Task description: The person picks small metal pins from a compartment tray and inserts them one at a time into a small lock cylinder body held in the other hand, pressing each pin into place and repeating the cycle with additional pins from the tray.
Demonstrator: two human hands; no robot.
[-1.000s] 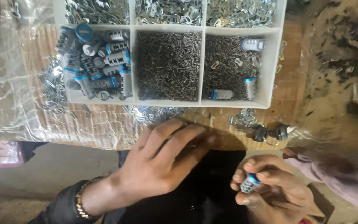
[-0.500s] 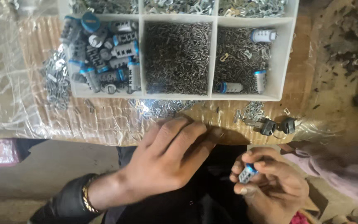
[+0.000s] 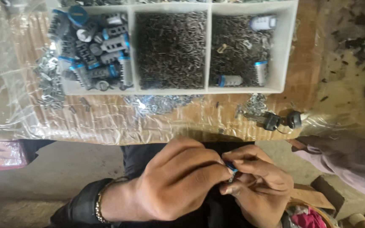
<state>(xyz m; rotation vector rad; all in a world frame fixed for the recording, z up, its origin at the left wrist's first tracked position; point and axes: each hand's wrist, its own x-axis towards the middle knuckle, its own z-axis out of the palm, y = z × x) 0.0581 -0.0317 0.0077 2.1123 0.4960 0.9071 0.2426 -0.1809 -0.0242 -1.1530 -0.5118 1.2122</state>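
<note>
Now your left hand [image 3: 172, 183] has come off the table edge, where it lay flat a second ago, and closed in against your right hand [image 3: 256, 188] over your lap. The two meet fingertip to fingertip around the small cylinder with a blue band [image 3: 231, 168], of which only a sliver of blue shows between your fingers. A second ago your right hand held that piece alone; it is now pinched from both sides. Both grips are closed on it, though your fingers hide exactly where each one bears.

My reading is that you have gone from holding the part to working on it with both hands. What is being fitted or turned cannot be seen.

The piece sits below the table edge, well clear of the white divided tray [image 3: 284, 50]. In that tray:
- the left compartment holds a heap of like cylinders with blue bands [image 3: 91, 50];
- the middle compartment holds a mass of small dark pins [image 3: 172, 48];
- the right compartment holds more pins and a few cylinders [image 3: 231, 80].

Loose metal clips [image 3: 161, 102] lie on the plastic-covered table [image 3: 106, 122] just in front of the tray. A pair of dark-headed keys [image 3: 281, 120] lies to the right of them. A sleeve in pale cloth [image 3: 347, 158] shows at the right edge, apart from your hands.
</note>
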